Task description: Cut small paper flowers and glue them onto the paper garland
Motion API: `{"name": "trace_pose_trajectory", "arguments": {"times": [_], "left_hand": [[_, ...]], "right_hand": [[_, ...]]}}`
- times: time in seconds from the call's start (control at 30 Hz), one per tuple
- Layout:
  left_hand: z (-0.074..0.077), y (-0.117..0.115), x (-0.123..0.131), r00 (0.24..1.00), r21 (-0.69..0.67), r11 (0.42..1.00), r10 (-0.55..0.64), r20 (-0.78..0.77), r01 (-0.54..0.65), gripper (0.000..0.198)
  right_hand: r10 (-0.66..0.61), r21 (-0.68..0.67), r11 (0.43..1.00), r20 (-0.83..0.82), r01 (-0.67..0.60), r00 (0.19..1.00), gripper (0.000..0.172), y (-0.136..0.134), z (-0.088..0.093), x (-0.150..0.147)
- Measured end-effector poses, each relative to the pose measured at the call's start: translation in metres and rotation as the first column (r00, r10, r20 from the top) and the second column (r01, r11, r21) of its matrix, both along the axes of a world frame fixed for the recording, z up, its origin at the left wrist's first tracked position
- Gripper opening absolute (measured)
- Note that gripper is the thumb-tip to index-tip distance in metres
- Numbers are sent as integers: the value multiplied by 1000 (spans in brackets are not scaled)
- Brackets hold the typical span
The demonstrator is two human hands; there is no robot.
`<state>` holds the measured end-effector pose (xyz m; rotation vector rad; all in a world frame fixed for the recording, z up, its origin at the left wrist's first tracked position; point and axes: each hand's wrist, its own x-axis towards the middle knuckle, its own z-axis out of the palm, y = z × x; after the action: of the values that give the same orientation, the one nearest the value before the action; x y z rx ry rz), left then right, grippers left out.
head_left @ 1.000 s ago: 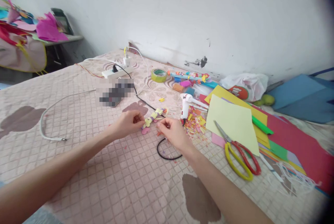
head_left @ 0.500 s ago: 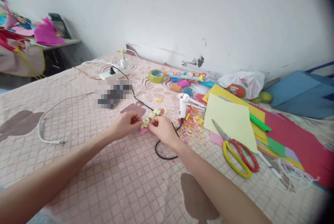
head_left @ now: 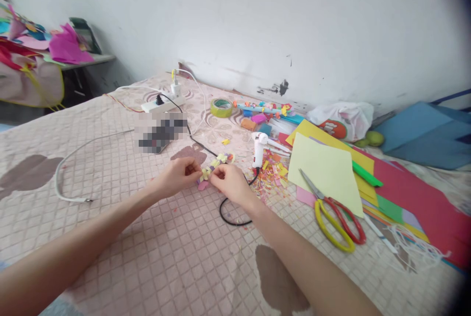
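Between my hands lies a small strip of paper flowers (head_left: 221, 158), pale yellow with bits of purple, and a pink piece at its near end. My left hand (head_left: 183, 174) pinches the left edge of the nearest yellow flower, thumb against fingertips. From the right, my right hand (head_left: 231, 181) is closed in a pinch at the same flower (head_left: 205, 174). The fingertips hide part of it. To the right of my right hand a white glue gun (head_left: 259, 150) stands near colourful paper scraps (head_left: 274, 173), its black cord (head_left: 235, 224) looping beneath my right wrist.
Red-and-yellow scissors (head_left: 336, 220) rest on coloured paper sheets (head_left: 324, 164) at right. Behind are a roll of yellow-green tape (head_left: 221, 107), a power strip (head_left: 158, 104) and a blurred-out dark object (head_left: 161, 133). A white cable (head_left: 59, 178) curves at left; the wall (head_left: 235, 26) bounds the back.
Almost nothing differs. Both hands stay at the same flower, with only a tiny shift of the right fingers; the view has moved very slightly.
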<state>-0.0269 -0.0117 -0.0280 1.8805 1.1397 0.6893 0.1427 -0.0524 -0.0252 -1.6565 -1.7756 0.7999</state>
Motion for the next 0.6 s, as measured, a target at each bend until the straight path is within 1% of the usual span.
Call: {"name": "trace_pose_trajectory", "arguments": {"times": [0.07, 0.13, 0.23, 0.33, 0.43, 0.53, 0.6], "left_hand": [[1, -1, 0, 998, 6, 1000, 2, -68, -2, 14], [1, -1, -1, 996, 8, 1000, 5, -91, -4, 15], [2, -2, -1, 998, -10, 1000, 14, -63, -14, 15], [2, -6, -2, 999, -6, 999, 39, -23, -39, 17], [2, -13, -2, 997, 57, 996, 75, -14, -74, 19], [0, -21, -1, 994, 148, 984, 104, -41, -97, 22], [-2, -26, -1, 992, 176, 980, 109, -67, -96, 26]], "right_hand": [[30, -3, 1000, -91, -31, 995, 15, -6, 3, 9], [42, 1, 999, -179, -43, 983, 16, -16, 7, 19], [17, 0, 1000, -197, -17, 980, 16, -35, 12, 36], [-7, -21, 1000, -230, 2, 973, 19, -55, 11, 51], [-48, -47, 998, -264, 36, 963, 21, -75, 7, 64], [-106, -90, 993, -306, 82, 946, 23, -92, 3, 74], [-129, -109, 989, -327, 98, 936, 25, -102, 3, 80]]}}
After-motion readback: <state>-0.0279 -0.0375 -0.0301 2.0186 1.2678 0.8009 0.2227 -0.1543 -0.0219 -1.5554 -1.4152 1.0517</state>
